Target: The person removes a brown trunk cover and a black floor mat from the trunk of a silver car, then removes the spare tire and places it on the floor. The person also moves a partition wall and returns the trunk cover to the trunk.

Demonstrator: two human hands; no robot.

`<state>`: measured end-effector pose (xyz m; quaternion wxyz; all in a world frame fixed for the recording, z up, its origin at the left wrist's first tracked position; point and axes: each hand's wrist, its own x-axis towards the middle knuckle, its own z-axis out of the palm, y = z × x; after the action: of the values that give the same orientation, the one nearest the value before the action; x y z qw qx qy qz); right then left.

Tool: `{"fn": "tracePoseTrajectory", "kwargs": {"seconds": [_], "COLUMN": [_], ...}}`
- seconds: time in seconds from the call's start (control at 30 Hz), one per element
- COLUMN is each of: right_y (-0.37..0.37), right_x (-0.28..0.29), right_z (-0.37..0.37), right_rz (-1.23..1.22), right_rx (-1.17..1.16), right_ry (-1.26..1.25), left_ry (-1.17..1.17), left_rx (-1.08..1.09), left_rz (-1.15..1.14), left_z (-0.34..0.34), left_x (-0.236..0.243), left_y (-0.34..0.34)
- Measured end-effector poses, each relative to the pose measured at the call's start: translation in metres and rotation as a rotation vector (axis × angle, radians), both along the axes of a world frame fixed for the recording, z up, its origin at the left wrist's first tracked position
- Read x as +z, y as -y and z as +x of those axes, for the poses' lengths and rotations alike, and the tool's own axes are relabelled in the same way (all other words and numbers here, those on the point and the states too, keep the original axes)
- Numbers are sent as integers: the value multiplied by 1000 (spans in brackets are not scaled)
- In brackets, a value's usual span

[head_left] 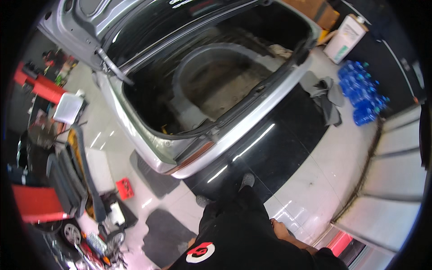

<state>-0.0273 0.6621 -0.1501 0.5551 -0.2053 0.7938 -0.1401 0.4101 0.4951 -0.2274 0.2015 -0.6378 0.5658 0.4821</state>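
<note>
My right hand (280, 228) hangs beside my right thigh with its fingers curled. A small dark patch shows at its side, and whatever it may hold is hidden. Only a sliver of my left hand (191, 243) appears at my left hip; its fingers are hidden behind my dark shirt. Ahead of me stands a silver car with its rear bumper (243, 139) toward me. The tailgate (85, 27) is raised over the bare trunk, where a rounded spare-wheel well (225, 85) shows in the floor. Neither hand touches the car.
Grey mats (164, 236) lie on the tiles at left, near removed seat parts (67, 180) and a red box (125, 188). Blue water bottles (360, 92), a white canister (345, 38) and crumpled grey cloth (326, 96) are at right. Pale panels (387, 180) line the right side.
</note>
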Motion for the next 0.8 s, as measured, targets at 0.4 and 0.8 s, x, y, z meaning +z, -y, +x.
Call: {"fn": "tracePoseTrajectory", "kwargs": {"seconds": [0.4, 0.8], "right_y": [-76, 14], "right_x": [-21, 9], "right_z": [-106, -183], "right_rz": [4, 109], "right_rx": [93, -118], "right_ry": [12, 150], "left_ry": [-231, -325], "left_rx": [-383, -595], "left_rz": [402, 210], "left_z": [-183, -306], "left_x": [162, 103], "left_y": [130, 249]}}
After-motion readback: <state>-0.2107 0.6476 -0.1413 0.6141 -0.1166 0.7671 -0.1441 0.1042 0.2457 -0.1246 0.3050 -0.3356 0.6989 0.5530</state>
